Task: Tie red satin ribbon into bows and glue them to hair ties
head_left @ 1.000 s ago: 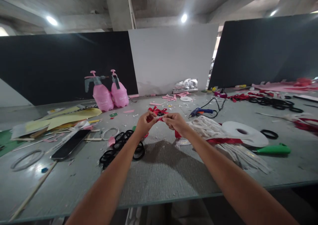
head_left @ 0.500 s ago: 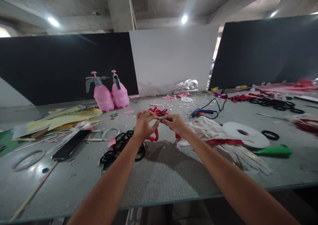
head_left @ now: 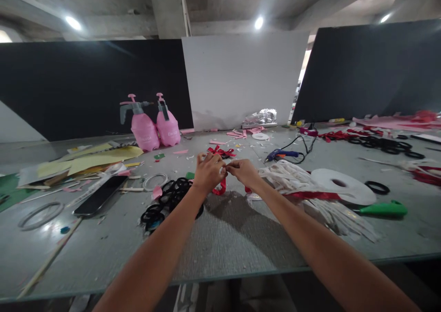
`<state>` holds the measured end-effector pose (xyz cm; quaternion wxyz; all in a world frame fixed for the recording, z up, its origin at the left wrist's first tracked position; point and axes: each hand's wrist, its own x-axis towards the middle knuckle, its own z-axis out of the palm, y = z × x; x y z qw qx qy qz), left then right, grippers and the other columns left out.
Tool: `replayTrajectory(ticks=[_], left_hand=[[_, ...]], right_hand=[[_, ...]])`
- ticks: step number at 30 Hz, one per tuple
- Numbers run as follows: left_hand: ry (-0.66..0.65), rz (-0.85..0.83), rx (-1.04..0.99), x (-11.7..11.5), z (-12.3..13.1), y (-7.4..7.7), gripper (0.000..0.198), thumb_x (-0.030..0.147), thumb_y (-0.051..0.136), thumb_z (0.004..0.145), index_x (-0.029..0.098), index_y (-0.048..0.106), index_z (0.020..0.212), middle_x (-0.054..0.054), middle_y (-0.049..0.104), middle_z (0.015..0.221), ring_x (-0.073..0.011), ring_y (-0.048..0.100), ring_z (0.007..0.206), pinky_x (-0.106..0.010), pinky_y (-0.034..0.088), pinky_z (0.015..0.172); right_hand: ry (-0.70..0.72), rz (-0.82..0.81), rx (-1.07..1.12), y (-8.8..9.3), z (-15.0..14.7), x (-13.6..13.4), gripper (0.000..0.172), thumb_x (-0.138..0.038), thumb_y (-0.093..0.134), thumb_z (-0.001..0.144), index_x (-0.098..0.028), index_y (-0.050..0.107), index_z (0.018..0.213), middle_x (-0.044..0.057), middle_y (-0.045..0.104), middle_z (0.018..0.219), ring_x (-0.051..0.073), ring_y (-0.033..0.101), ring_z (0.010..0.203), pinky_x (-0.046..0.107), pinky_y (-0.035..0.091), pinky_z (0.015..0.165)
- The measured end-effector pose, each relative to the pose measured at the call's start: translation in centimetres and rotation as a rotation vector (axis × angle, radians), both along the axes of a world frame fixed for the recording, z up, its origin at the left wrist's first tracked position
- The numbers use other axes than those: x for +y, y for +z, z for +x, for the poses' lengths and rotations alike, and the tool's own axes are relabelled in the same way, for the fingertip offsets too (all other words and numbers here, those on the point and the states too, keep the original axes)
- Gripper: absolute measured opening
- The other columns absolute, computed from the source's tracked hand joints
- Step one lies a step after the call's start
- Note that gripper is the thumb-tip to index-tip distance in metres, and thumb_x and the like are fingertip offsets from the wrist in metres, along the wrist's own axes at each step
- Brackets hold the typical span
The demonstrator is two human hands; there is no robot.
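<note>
Above the middle of the table, my left hand and my right hand meet fingertip to fingertip. Both are closed in a pinch on a red ribbon, whose loose lengths hang below each hand. The part between the fingertips is too small and covered to make out. Just behind my hands lies a red ribbon bow with something black at it. Left of my left hand, a heap of black hair ties rests on the table, partly hidden by my forearm.
Right of my hands lie white strips, a white ribbon roll and a green-handled tool. Farther back is a blue glue gun with its cord. Leftward are a phone, paper sheets and two pink spray bottles.
My left hand has turned a little, its fingers more bunched over the ribbon. Both hands stay together at nearly the same place, and the view has shifted slightly.
</note>
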<state>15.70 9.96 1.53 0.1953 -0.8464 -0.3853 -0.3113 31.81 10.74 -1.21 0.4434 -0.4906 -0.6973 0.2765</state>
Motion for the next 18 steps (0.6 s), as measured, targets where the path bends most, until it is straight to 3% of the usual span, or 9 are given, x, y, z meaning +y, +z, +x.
replayTrajectory(ticks=[6, 12, 18], left_hand=[[-0.001, -0.046, -0.062, 0.3, 0.0, -0.2, 0.006, 0.022, 0.059, 0.074, 0.023, 0.065, 0.075, -0.003, 0.065, 0.086, -0.0214, 0.055, 0.088, -0.046, 0.024, 0.092], [0.018, -0.121, -0.39, 2.5, -2.2, -0.5, 0.007, 0.025, 0.06, 0.074, 0.022, 0.065, 0.072, -0.002, 0.065, 0.082, -0.0166, 0.055, 0.073, -0.039, 0.034, 0.084], [-0.209, -0.263, -0.68, 2.3, -2.3, 0.1, 0.016, 0.031, 0.049, 0.083, 0.019, 0.058, 0.076, 0.0, 0.061, 0.075, -0.0115, 0.053, 0.067, -0.025, 0.042, 0.066]], right_hand=[[0.027, -0.062, 0.015, 0.3, -0.4, -0.3, 0.028, -0.035, 0.054, 0.073, -0.012, 0.068, 0.069, -0.005, 0.038, 0.045, 0.005, 0.028, 0.04, 0.021, 0.019, 0.041], [0.049, -0.15, 0.23, 0.9, -0.7, -0.8, 0.029, -0.041, 0.06, 0.07, -0.013, 0.066, 0.075, -0.008, 0.032, 0.043, 0.003, 0.021, 0.036, 0.021, 0.014, 0.037], [0.15, -0.239, 0.54, 1.5, -1.2, -1.2, 0.03, -0.041, 0.068, 0.066, -0.015, 0.06, 0.077, -0.01, 0.03, 0.045, 0.002, 0.018, 0.034, 0.02, 0.013, 0.036]])
